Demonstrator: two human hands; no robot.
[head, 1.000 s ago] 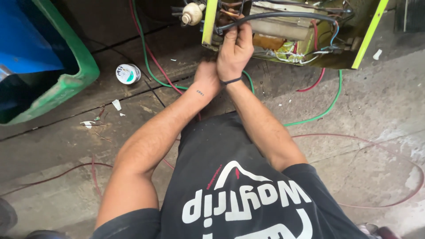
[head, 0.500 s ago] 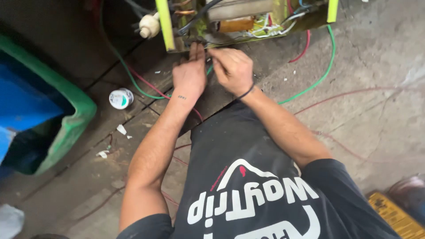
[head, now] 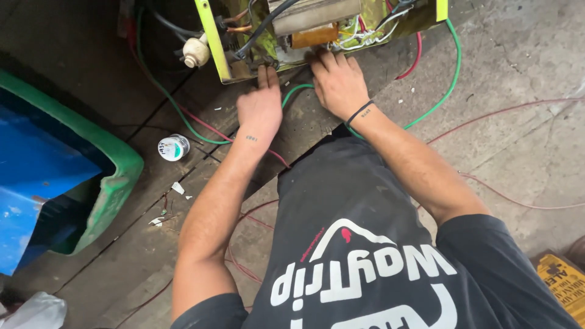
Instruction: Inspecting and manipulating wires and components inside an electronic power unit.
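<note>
Both hands, left hand [head: 261,106] and right hand [head: 338,82], rest flat beside open yellow-green machine [head: 317,27]

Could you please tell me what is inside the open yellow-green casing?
Inside the yellow-green casing show a copper-coloured coil, a metal block and white wires. Its lower part is covered.

I'm looking straight down at a grey concrete floor [head: 524,55], worn and stained, with darker slabs upper left and cracks or joints running diagonally. White debris flecks [head: 178,187] lie scattered on it. A blue bin with a green rim [head: 116,189] sits at left. A small round tin [head: 173,147] lies near it. Thin red wires [head: 518,198] trail across the right side. A yellow printed card [head: 563,277] shows bottom right, crumpled clear plastic [head: 36,311] bottom left. Light is flat and even, no hard shadows.
</note>
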